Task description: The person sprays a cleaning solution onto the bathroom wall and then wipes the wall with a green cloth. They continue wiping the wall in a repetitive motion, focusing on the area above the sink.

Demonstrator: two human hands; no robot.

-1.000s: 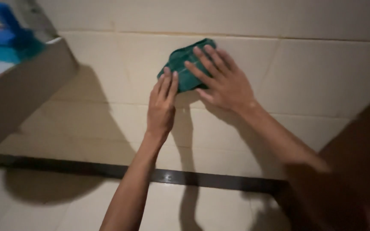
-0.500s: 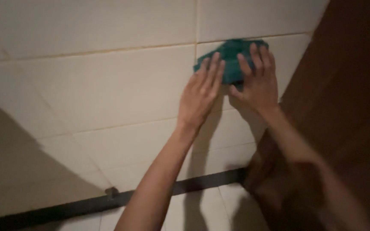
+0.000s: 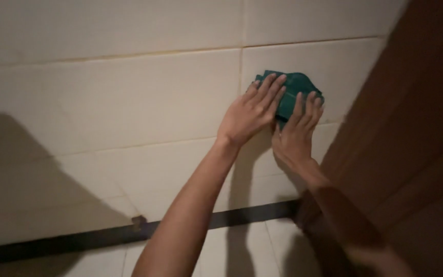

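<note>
Both grips flat, fingers spread, left hand (image 3: 249,112) and right hand (image 3: 297,134) on green cloth (image 3: 294,91), beside brown door (image 3: 411,143) edge

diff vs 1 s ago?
Both hands have slid the green cloth along the tiled wall toward the brown door; the blue thing at the far side has left view. Left hand and right hand are still pressed flat on the cloth, side by side.
</note>
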